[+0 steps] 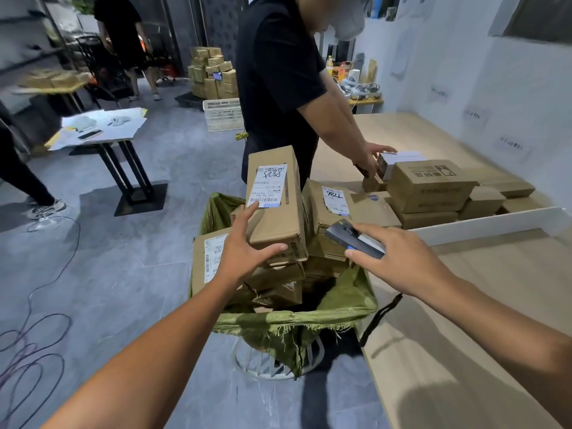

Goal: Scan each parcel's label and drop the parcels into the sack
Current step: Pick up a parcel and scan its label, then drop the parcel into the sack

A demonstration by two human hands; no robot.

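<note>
Floor cable (52, 264) far left, not part of the job. Left grip (244, 243) lies spread, fingers straight, over the near corner of the top parcel (278, 218). Its index tip is at the label (270, 185) and nothing is curled round the box, so it is likely steadying it against sliding. That parcel sits tilted, label up, on the heap in the green woven sack (294, 317), which is piled above its rim. Just right leans a second labelled parcel (325, 212); can't tell if it is inside the sack. Right grip (402, 258) is wrapped round the handheld scanner (353, 238), nose toward the labels, probably ready to read. Stacked parcels (430, 187) wait on the bench (464, 305), where another person's hand (376, 151) touches a white box.
</note>
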